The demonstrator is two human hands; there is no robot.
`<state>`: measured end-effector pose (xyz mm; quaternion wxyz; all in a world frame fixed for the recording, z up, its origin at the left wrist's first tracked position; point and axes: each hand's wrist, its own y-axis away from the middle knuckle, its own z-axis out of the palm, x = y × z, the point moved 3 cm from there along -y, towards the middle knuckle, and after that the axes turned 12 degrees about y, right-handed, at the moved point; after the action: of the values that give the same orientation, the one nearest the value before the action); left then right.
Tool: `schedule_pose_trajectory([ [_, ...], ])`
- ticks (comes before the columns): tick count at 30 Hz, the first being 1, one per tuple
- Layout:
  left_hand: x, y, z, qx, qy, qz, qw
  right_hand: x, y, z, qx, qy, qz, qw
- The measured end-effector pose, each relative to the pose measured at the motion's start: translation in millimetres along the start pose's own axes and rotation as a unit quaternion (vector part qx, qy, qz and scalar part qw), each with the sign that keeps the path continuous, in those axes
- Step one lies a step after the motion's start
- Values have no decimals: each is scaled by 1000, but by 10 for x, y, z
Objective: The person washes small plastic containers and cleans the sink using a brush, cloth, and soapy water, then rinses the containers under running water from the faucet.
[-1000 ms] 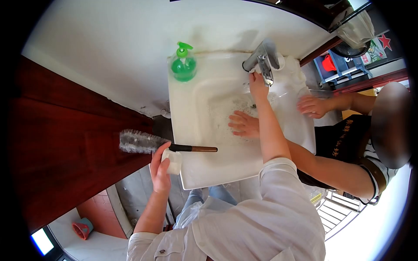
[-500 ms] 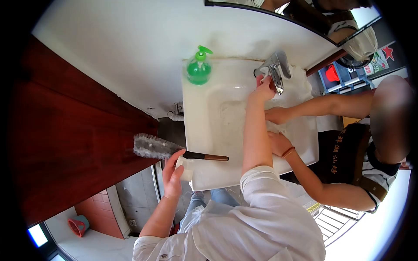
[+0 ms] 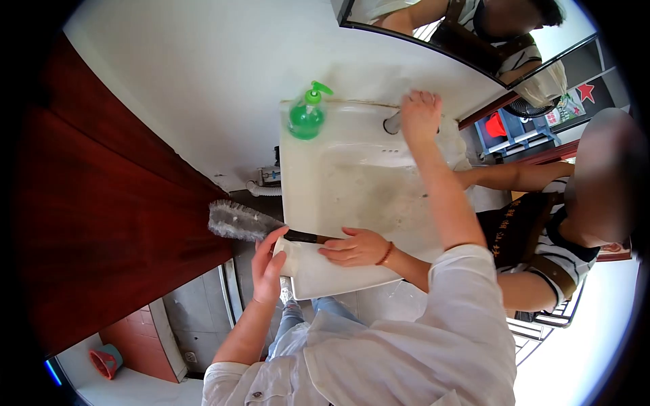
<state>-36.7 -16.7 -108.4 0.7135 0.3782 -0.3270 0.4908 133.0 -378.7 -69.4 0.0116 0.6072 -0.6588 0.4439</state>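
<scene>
My left hand [image 3: 267, 265] is curled at the left rim of the white sink [image 3: 311, 274], gripping a white cup-like thing [image 3: 290, 258] that blends with the rim. Just beyond its fingers lies a brush with grey bristles [image 3: 237, 220] and a black and brown handle [image 3: 301, 236]. My right hand [image 3: 421, 116] is over the chrome faucet [image 3: 393, 124], fingers closed on its top, covering most of it. A co-worker's hand [image 3: 355, 247] touches the end of the brush handle. The co-worker's other hand is hidden behind my right forearm.
A green soap pump bottle [image 3: 307, 118] stands at the sink's back left corner. Cloudy water [image 3: 372, 196] lies in the basin. A mirror [image 3: 433, 40] hangs above. The co-worker stands to the right; a dark red door [image 3: 128, 210] is at left.
My right hand has moved up from beside the spout onto the faucet's top. One co-worker's hand has gone from the basin to the brush handle. My left hand stays put.
</scene>
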Motion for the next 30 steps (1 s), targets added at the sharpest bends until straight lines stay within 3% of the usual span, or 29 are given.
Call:
schedule_pose_trajectory([
  [3, -16, -21, 1, 7, 1, 6, 1000, 29, 246, 419, -196, 60, -126, 971],
  [6, -59, -37, -13, 0, 8, 21, 1000, -297, 487, -170, -129, 43, -206, 969],
  [9, -65, -206, 72, -51, 26, 6, 998, -396, 621, -596, -79, -28, -214, 973],
  [12, -90, -360, 368, -105, 16, 5, 994, -155, 529, -853, -44, -142, -121, 981],
  [13, -79, -372, 496, -127, 25, -45, 991, -32, 524, -930, -41, -191, -67, 978],
  [17, -357, -428, 634, -172, 1, -65, 983, 226, 810, -1436, -40, -324, 109, 939],
  [19, -494, -371, 628, -90, 204, -225, 948, 165, 1046, -1710, -37, -351, 147, 924],
  [20, -545, -369, 609, -93, 200, -230, 948, 70, 1209, -1745, -38, -367, 154, 917],
  [22, -639, -413, 509, -45, 204, -257, 944, -259, 1544, -1676, -113, -381, 114, 911],
  [24, -670, -431, 470, -42, 212, -268, 939, -647, 1965, -1304, -275, -389, 60, 877],
  [26, -727, -468, 458, -13, 203, -265, 943, -808, 2245, -784, -423, -282, 19, 861],
  [28, -790, -489, 455, -12, 189, -258, 947, -846, 2648, 102, -564, -237, 48, 789],
  [30, -821, -510, 420, -6, 172, -250, 953, -740, 2789, 541, -537, -188, 224, 791],
])
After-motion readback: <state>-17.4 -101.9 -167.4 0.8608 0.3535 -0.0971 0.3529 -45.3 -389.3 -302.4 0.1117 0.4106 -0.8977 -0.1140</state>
